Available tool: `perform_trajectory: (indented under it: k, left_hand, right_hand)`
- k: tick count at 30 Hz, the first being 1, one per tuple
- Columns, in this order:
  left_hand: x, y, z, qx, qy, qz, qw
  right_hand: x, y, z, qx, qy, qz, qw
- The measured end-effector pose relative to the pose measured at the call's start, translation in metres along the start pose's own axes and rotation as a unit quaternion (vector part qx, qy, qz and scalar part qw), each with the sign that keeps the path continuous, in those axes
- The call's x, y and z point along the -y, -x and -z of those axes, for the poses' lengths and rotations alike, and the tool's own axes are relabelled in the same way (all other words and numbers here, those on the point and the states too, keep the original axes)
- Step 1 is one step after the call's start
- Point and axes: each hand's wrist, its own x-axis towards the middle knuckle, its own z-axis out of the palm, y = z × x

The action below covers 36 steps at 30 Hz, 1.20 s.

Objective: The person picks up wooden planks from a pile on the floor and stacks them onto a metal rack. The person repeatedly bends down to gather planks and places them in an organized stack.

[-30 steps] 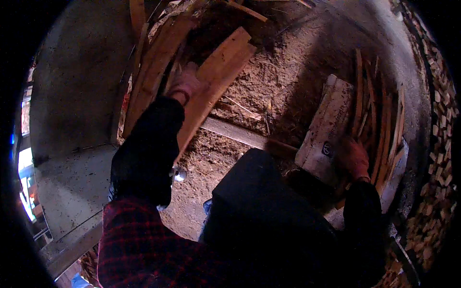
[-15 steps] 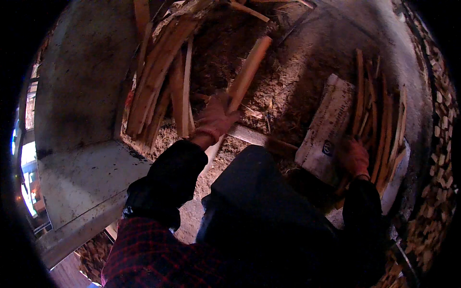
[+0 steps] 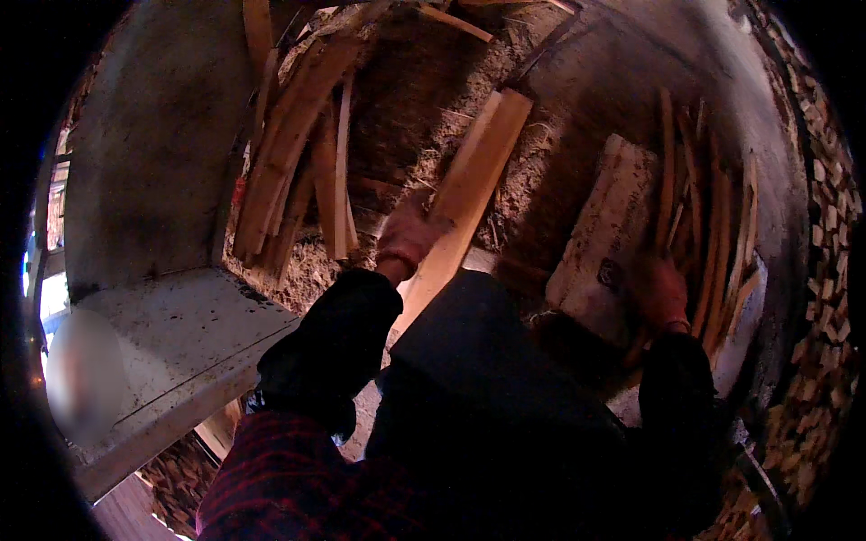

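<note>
A long sawn board [image 3: 480,176] slants across the middle, its broad pale face turned up. My left hand [image 3: 413,233], in a pinkish glove, is closed around its left edge. The board's near end passes beside my dark-clad knee. At the right, my gloved right hand [image 3: 661,293] is at the lower right edge of a dirty whitish slab-like piece [image 3: 603,230] with dark print. Its fingers are dim and smeared, so I cannot tell whether they grip it. Several thin wood strips [image 3: 717,225] stand right beside that hand.
Several rough boards [image 3: 293,153] lean in a bundle at the left, against a grey metal panel [image 3: 162,153] with a ledge [image 3: 180,334]. Sawdust and bark litter [image 3: 532,162] cover the ground. Stacked cut wood [image 3: 825,234] lines the far right. A blurred patch covers part of the left edge.
The board in my left hand has turned, showing its broad face instead of a narrow edge, and its far end has shifted slightly right. My right hand stays near the whitish piece.
</note>
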Motion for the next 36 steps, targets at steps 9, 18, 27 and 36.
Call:
perform_trajectory:
  k: [9, 18, 27, 36]
  left_hand:
    - [0.015, 0.004, -0.030, -0.034, 0.069, -0.103, 0.992]
    - [-0.079, -0.001, -0.001, -0.035, 0.162, -0.140, 0.976]
    - [-0.070, 0.004, -0.043, -0.055, -0.090, -0.094, 0.990]
    - [0.002, -0.002, -0.080, -0.168, 0.011, -0.220, 0.961]
  right_hand:
    - [-0.019, -0.005, -0.029, -0.012, -0.029, 0.003, 1.000]
    - [-0.024, 0.004, -0.038, -0.065, -0.004, 0.080, 0.995]
    - [-0.016, 0.002, -0.017, 0.005, -0.081, 0.027, 0.996]
    - [-0.022, -0.039, -0.040, 0.062, 0.047, 0.064, 0.995]
